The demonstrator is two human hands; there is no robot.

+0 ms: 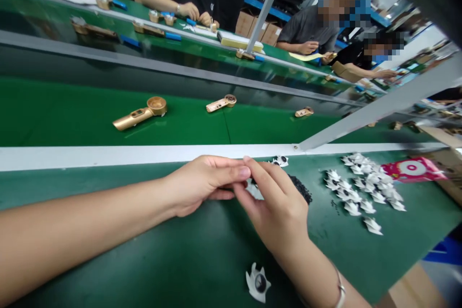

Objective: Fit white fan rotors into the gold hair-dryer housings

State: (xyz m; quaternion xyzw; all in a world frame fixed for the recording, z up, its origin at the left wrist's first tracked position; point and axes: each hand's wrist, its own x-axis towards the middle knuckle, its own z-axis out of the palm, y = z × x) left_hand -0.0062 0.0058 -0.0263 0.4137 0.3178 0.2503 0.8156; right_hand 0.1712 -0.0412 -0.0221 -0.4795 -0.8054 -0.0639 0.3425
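My left hand (202, 184) and my right hand (277, 204) meet over the green work surface (180, 260), fingertips pinched together on a small white part (254, 189) that is mostly hidden between them. A pile of tiny black pieces (301, 187) lies just right of my right hand. One white star-shaped part with a dark round centre (257, 283) lies near the front edge, below my right wrist. Another such part (280, 160) sits behind my fingers by the white strip.
Several white star-shaped parts (361, 187) lie spread at the right, beside a pink packet (413, 170). On the green conveyor belt (72, 115) behind the white strip lie gold handheld devices (140, 113), (221, 103), (303, 112). Other people work at the far side; a grey metal strut (378, 106) slants across.
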